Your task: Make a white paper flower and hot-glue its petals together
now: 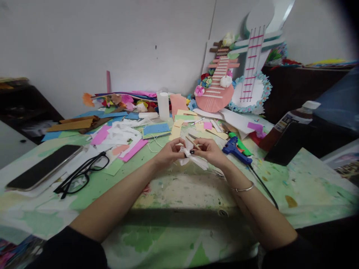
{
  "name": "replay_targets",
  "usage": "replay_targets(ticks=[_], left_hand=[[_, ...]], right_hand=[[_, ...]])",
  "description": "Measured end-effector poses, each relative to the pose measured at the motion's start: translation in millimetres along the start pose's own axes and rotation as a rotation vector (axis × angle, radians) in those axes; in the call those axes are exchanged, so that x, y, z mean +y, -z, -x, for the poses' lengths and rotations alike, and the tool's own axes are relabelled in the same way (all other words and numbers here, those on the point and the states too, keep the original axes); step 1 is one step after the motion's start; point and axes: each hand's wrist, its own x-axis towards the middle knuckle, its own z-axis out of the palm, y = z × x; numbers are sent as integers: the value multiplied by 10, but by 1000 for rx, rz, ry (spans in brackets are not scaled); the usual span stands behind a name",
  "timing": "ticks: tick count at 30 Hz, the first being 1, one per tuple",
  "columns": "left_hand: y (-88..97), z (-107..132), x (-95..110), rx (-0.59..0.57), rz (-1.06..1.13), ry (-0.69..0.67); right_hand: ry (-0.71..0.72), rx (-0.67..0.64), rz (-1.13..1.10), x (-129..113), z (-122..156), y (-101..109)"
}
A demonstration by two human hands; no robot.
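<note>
Both hands meet over the middle of the table, fingers bent around a piece of gathered white paper (199,162). My left hand (169,152) pinches its left side. On the other side my right hand (209,150) grips it too, with a thin wooden stick (193,142) slanting up and left from between its fingers. Loose folds of the white paper hang below the right fingers. Just right of my right hand lies a blue hot glue gun (236,150) with a black cord. How the fingertips sit inside the folds is hidden.
A phone (46,164) and black-framed glasses (82,173) lie on the left. Paper scraps (123,132) and blue sheets (155,129) spread behind the hands. Paper instruments (215,95) lean at the back wall. A brown bottle (291,121) stands right, near a dark upright panel (287,144).
</note>
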Motion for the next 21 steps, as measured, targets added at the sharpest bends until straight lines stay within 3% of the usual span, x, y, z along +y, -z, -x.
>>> replay_targets(ticks=[7,12,18,21], left_hand=[[19,27,7,-65,2,38],[32,16,-24,-65,-17,-58],[50,-6,-18,-29,-149,-110],[49,-8,13,-8,-267,-198]], right_hand=[[50,-96,108,-31,10,47],[50,-49,233,61,2,33],[147,4,378,62,5,13],[173,38,425,62,1,10]])
